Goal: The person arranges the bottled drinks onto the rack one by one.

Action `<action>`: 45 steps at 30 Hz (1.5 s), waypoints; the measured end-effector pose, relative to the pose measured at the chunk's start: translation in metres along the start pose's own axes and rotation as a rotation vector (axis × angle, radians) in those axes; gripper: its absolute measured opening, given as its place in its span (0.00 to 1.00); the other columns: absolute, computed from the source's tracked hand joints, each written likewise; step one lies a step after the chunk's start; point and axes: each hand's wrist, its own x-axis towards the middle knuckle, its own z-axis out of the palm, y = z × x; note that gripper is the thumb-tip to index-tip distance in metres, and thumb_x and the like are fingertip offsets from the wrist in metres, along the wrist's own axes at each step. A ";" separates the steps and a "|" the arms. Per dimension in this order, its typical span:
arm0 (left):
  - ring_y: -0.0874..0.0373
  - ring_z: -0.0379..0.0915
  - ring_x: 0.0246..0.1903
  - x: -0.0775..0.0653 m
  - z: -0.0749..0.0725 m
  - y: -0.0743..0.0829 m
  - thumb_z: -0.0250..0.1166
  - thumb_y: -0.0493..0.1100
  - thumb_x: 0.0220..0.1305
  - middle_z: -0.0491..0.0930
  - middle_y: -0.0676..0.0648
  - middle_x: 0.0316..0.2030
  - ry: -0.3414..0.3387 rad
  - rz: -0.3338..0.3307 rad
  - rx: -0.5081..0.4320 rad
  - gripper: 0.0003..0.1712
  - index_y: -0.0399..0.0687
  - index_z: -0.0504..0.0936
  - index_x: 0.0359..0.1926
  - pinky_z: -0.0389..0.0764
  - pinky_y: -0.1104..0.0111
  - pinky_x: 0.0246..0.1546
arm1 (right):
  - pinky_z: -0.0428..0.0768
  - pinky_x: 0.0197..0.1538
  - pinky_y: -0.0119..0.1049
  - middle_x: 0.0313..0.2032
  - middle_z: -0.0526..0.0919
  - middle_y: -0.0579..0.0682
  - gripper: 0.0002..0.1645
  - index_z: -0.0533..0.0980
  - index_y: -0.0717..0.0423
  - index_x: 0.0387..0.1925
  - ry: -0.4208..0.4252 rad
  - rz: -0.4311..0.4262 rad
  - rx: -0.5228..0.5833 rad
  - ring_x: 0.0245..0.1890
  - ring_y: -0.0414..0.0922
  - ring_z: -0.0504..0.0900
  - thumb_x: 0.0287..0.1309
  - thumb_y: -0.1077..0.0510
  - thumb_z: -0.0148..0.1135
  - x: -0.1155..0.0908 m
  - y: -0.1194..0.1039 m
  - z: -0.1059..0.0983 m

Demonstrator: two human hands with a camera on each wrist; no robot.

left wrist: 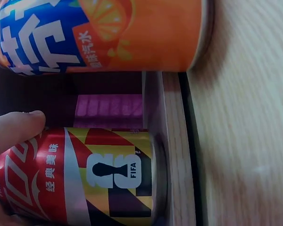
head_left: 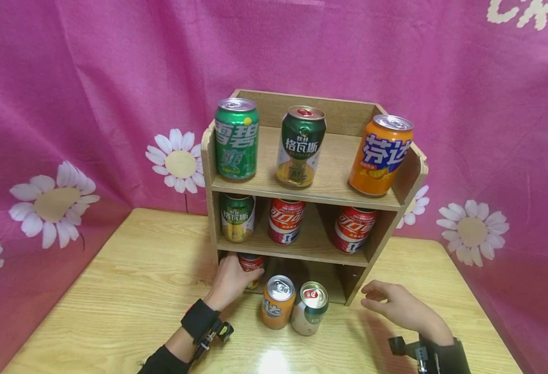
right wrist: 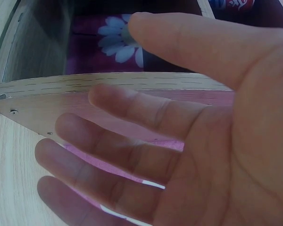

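so at the left end of the wooden shelf [head_left: 334,162] there's a sprite can [head_left: 236,145] on the top tier, a green-and-gold kvass can [head_left: 237,221] on the middle one, and down at the bottom tier the left hand [head_left: 229,274] holding a fifa coca-cola can [left wrist: 113,176]. grip's round the side of the can, thumb facing the shelf's middle, i'd guess because the board above leaves little room to grab it by the lid. can't tell if it's fully resting on the bottom board.

mid-shelf: a qiulin kvass can [head_left: 301,150] up top, a red coke can [head_left: 286,222] below, labels facing out, probably for show. in front of the shelf a loose fanta can [head_left: 276,310] and a pale kvass can [head_left: 305,319] stand upright side by side, likely there for easy reach.

right end of the shelf: a big-label fanta can [head_left: 380,161] on top, a second coke can [head_left: 355,228] under it. just off that side, the right hand [head_left: 397,305] holds nothing, fingers loosely spread, thumb apart.

the held can: red with white lettering up high, then yellow, black and dark red blocks, a white fifa emblem, silvery bottom rim. no dents that i can see.
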 end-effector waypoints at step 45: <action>0.42 0.68 0.55 0.004 0.022 -0.023 0.75 0.38 0.44 0.71 0.36 0.54 -0.003 -0.158 -0.256 0.51 0.39 0.55 0.66 0.68 0.53 0.56 | 0.77 0.43 0.43 0.40 0.81 0.48 0.19 0.76 0.62 0.46 0.008 -0.002 0.020 0.42 0.49 0.79 0.61 0.51 0.61 -0.001 0.000 0.001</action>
